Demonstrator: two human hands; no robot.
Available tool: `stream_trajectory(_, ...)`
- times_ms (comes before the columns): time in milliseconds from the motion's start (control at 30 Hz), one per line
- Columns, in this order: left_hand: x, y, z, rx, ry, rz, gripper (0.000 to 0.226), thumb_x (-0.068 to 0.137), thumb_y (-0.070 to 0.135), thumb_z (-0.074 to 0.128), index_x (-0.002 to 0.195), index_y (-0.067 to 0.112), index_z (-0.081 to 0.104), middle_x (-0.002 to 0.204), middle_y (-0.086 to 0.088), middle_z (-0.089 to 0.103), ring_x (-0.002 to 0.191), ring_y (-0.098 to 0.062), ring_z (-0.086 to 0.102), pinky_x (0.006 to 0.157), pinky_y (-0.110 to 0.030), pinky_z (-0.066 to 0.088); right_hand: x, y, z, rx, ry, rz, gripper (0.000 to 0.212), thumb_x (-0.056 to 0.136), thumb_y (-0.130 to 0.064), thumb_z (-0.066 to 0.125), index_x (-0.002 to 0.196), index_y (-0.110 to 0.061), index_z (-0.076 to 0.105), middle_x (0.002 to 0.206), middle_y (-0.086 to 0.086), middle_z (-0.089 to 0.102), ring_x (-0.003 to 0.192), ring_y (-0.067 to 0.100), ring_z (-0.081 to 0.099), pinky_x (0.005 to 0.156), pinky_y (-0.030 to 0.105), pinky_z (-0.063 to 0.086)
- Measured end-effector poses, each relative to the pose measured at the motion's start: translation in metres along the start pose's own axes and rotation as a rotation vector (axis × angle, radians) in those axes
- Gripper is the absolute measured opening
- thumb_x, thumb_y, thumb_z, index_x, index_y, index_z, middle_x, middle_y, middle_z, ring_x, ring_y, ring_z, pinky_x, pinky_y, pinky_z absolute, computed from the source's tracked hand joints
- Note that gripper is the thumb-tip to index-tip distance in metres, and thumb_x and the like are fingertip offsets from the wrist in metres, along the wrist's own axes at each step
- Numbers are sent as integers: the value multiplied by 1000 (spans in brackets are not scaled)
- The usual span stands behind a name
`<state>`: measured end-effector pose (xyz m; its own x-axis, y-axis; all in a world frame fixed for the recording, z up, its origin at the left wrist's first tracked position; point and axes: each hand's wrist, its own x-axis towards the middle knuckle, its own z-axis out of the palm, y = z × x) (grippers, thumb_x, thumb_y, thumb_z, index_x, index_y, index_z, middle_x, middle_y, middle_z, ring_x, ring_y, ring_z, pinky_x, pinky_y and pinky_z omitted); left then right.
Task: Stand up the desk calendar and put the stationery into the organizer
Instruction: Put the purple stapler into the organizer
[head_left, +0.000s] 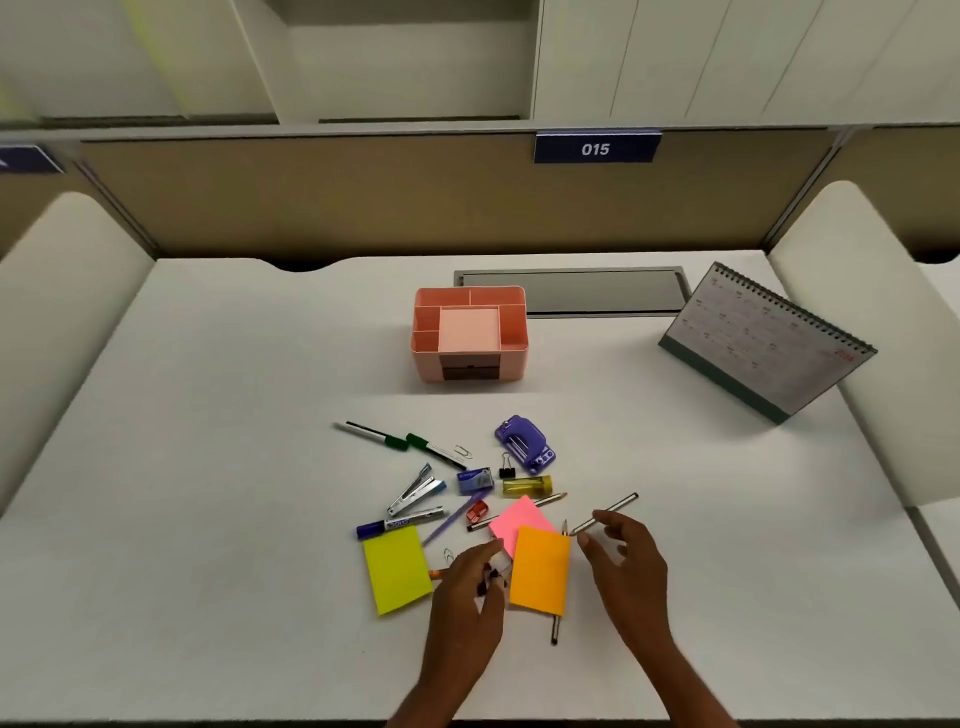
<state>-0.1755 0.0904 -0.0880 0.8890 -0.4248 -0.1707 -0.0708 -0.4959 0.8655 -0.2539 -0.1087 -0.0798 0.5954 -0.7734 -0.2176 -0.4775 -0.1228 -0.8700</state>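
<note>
the desk calendar (769, 340) is already standing upright at the far right of the desk (208, 415), so that part looks done. the pink organizer (470, 332) is sitting at the middle back, well apart from the pile, and as far as i can see its compartments are holding no stationery, so nearly all the sorting is left: markers, stapler (415, 493), purple hole punch (524, 444), clips and sticky notes are lying scattered in front of me. my right hand (623, 566) is pinching a pencil (605, 514) between thumb and fingertips, lifting it just beside the orange sticky notes (540, 569). my left hand (467, 597) is curling down over something small beside the yellow sticky notes (397, 569); i cannot tell what it is gripping.
</note>
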Motion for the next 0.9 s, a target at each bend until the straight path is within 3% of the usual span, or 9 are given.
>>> stream_trajectory(100, -2, -12, -13, -58, 14, -82, 53, 94, 3, 65, 130, 42, 61, 126, 21, 65, 116, 3, 62, 97, -23, 55, 15, -12, 16, -64, -17, -72, 38, 86, -26, 82, 119, -34, 66, 117, -17, 66, 108, 3, 61, 92, 31, 52)
stream_trajectory(267, 1, -8, -24, -90, -17, -172, 47, 97, 9, 63, 124, 46, 63, 107, 20, 74, 101, 4, 66, 78, -9, 52, 70, -36, 51, -268, -95, -136, 61, 87, -43, 77, 139, -20, 55, 135, 1, 60, 122, 22, 57, 101, 46, 51)
stream_trajectory(367, 6, -3, -29, -98, -20, -173, 39, 99, 18, 64, 125, 46, 61, 104, 18, 74, 98, 9, 65, 76, -10, 52, 101, -52, 73, -434, -198, -98, 72, 88, -50, 74, 144, -13, 49, 140, 7, 56, 126, 25, 53, 102, 41, 48)
stream_trajectory(500, 15, 4, -35, -110, -22, -188, 41, 98, 15, 64, 124, 48, 59, 102, 18, 74, 94, 8, 67, 77, -14, 55, 115, -61, 90, -662, -181, -153, 55, 81, -54, 76, 114, -14, 57, 111, 7, 62, 104, 26, 57, 80, 39, 53)
stream_trajectory(600, 25, 6, -39, -132, -20, -201, 42, 98, 12, 64, 124, 46, 61, 102, 17, 74, 91, 7, 68, 77, -16, 57, 113, -64, 95, -722, -135, -178, 51, 83, -48, 75, 115, -13, 56, 111, 5, 59, 107, 26, 55, 81, 39, 52)
stream_trajectory(767, 33, 7, -44, -155, -3, -197, 43, 97, 12, 66, 124, 46, 63, 97, 16, 76, 89, 2, 69, 72, -16, 56, 118, -61, 98, -636, -120, -210, 31, 88, -30, 71, 110, -13, 57, 105, 6, 60, 96, 24, 56, 75, 35, 51)
stream_trajectory(900, 44, 19, -49, -185, 13, -200, 32, 99, 19, 65, 120, 44, 63, 103, 14, 74, 90, 0, 69, 66, -11, 53, 123, -69, 90, -494, -169, -223, 26, 82, -21, 77, 94, -18, 54, 90, 2, 56, 82, 19, 54, 64, 22, 39)
